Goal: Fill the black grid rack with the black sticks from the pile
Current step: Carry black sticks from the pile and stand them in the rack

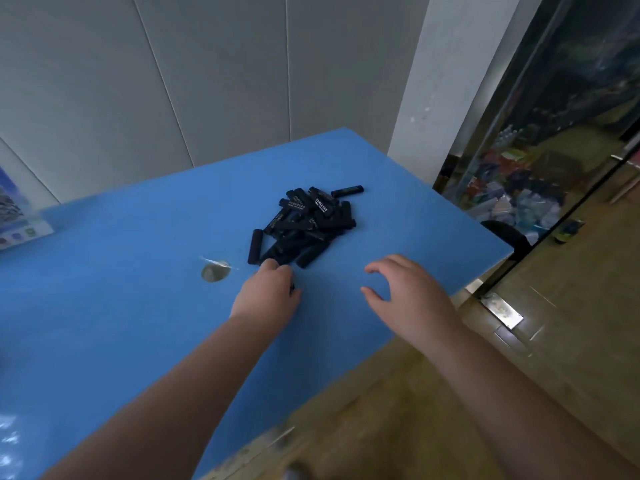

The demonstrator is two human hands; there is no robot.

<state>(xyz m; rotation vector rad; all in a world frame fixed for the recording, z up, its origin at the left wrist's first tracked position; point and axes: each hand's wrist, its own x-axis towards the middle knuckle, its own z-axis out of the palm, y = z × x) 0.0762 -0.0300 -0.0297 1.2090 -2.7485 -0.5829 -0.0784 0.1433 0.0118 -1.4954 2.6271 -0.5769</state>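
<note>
Left hand (268, 292) at the near edge of the pile of black sticks (304, 225), grip curled on what looks like one stick; right hand (405, 294) hovering loose, holding nothing. Best lifted singly without dragging neighbours. No grid rack in view; bare blue worktop (121, 271) leftward, edge close on the right.

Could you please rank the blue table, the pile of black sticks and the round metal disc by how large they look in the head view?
1. blue table
2. pile of black sticks
3. round metal disc
</note>
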